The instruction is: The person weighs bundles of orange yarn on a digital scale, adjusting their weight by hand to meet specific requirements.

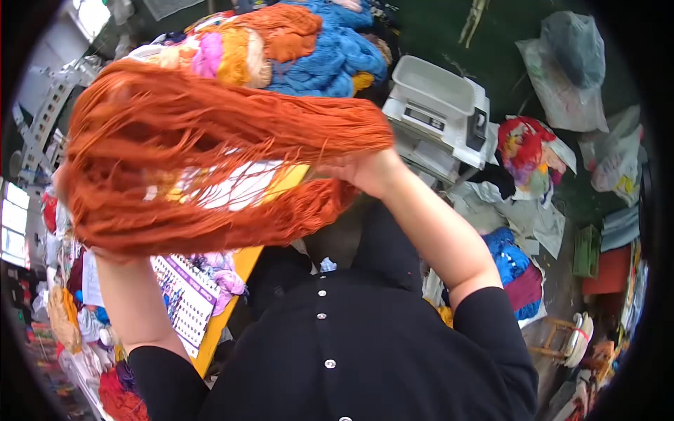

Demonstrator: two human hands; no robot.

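A large skein of orange-red yarn (232,112) is stretched in an open loop between my two hands, held up in front of my body. My right hand (358,172) is inside the loop's right end and grips it, with strands passing over and under it. At the left end, my left hand (60,184) supports the loop. Yarn covers most of that hand, and only a blurred bit shows at the edge. Loose strands hang across the middle of the loop.
Beyond the skein lies a heap of blue yarn (337,59) with orange, yellow and pink skeins. A yellow-edged table (228,302) carries a printed chart (184,302). On the right stand a white machine with a plastic tray (434,85), plastic bags (569,77) and a stool (562,340).
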